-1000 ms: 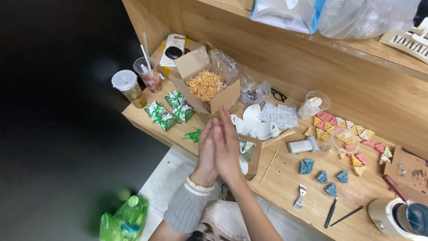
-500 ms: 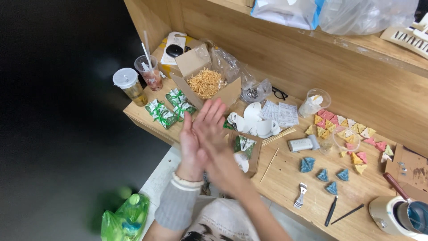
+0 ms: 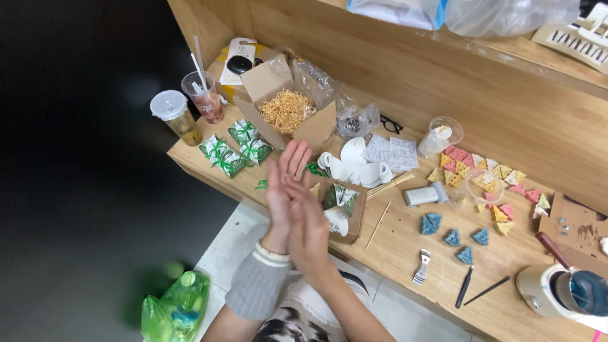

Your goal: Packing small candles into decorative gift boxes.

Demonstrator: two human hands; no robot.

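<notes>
My left hand [image 3: 275, 201], with a grey knitted cuff at the wrist, and my right hand [image 3: 311, 229] are pressed palm to palm over the front edge of the wooden bench [image 3: 405, 253]. Their fingers are stretched out and point toward the back wall. Neither hand holds anything. Just right of them lies a small open cardboard box [image 3: 356, 209] with a green-wrapped piece and a white piece in it. Green-ribboned packets [image 3: 231, 149] lie to the left of the hands.
Behind stand a box of straw-like shreds [image 3: 285, 111], two drink cups [image 3: 174, 114], white cups [image 3: 354, 164]. To the right lie blue triangles [image 3: 453, 237], coloured triangles [image 3: 481, 177], thin tools [image 3: 465, 285] and a white pot [image 3: 551, 288]. A green bag [image 3: 174, 310] sits on the floor.
The hands stay together but have slid against each other; the right hand has shifted down across the left palm, and both moved slightly left.
</notes>
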